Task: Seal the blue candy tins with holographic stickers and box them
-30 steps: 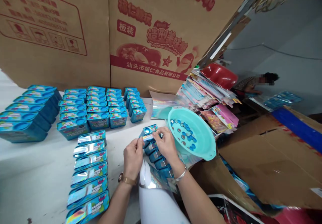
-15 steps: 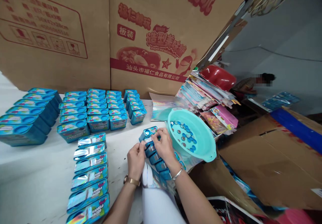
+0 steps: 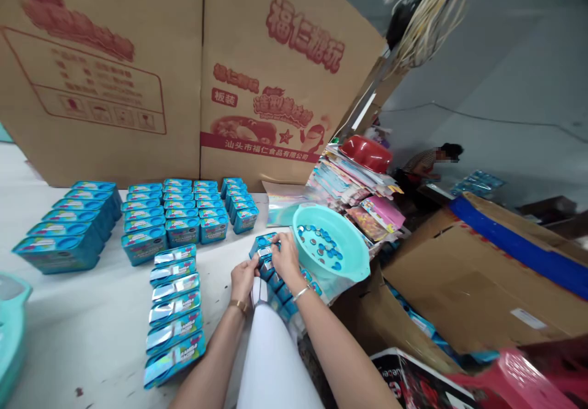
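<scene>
My left hand (image 3: 243, 279) is closed, thumb and fingertips pinching the near left end of a small blue box (image 3: 265, 253) with a shiny top. My right hand (image 3: 285, 259) reaches over the same box from the right, its fingers bent together on the top. Whatever is between those right fingertips is too small to make out. More blue boxes (image 3: 277, 281) continue in a slanting row under my right hand and wrist, partly hidden. To their left, a column of blue boxes (image 3: 174, 329) with shiny strips across their tops lies on the white table (image 3: 110, 341).
Several rows of blue boxes (image 3: 142, 243) stand at the back, before a large cardboard carton (image 3: 257, 41). Right of my hands is a turquoise basin (image 3: 358, 268) holding small round blue pieces. Another turquoise container (image 3: 11, 335) is at left. A person (image 3: 420, 161) sits far right.
The camera view has shifted, bringing the turquoise container at left into view. Both hands stay at the same blue box, and my right fingers have moved slightly along its top.
</scene>
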A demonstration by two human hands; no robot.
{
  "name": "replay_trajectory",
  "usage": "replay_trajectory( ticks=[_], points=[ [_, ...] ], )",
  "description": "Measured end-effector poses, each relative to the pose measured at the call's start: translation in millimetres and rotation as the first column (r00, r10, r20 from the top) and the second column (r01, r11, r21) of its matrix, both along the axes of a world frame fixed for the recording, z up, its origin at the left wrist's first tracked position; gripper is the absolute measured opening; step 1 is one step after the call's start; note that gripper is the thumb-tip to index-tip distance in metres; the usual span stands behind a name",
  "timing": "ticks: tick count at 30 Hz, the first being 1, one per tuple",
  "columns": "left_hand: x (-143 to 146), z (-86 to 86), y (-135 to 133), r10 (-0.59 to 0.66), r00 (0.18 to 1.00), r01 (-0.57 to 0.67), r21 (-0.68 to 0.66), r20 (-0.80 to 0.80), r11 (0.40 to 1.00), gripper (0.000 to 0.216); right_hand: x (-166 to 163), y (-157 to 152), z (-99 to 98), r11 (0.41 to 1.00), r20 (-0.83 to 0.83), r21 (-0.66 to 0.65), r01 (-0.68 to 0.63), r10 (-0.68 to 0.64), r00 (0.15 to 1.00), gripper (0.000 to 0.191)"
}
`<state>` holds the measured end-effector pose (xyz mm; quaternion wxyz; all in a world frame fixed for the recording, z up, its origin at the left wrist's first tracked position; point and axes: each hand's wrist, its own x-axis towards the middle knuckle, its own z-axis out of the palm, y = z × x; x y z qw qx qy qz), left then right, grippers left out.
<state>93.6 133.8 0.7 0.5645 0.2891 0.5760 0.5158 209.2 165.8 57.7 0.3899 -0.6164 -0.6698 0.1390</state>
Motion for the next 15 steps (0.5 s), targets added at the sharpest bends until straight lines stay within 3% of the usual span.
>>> replay_trajectory(
  ticks=[5, 9, 12, 15],
  points=[
    [4, 13.3, -9, 0.014, 1.000, -0.012, -0.065, 0.028, 0.998, 0.053, -7, -2, 8.3, 0.999, -0.064, 0.028, 0.029, -0.027, 0.998, 0.018],
    [1, 34.4, -38, -0.028, 0.998, 0.026, 0.031, 0.049, 0.999, 0.051, -9, -22, 36.8, 0.998, -0.162, 0.059, 0.017, -0.007, 0.987, 0.015],
    [-13, 56.2, -72, -0.112, 0.992, 0.099, 0.169, 0.064, 0.981, 0.053, 0, -71, 62.9, 0.997, -0.242, 0.061, -0.056, 0.070, 0.968, 0.018],
    [-30, 80.7, -102, -0.214, 0.975, 0.192, 0.286, 0.050, 0.939, 0.051, 16, -142, 81.3, 0.972, -0.294, -0.025, -0.235, 0.217, 0.931, 0.026]
  ],
)
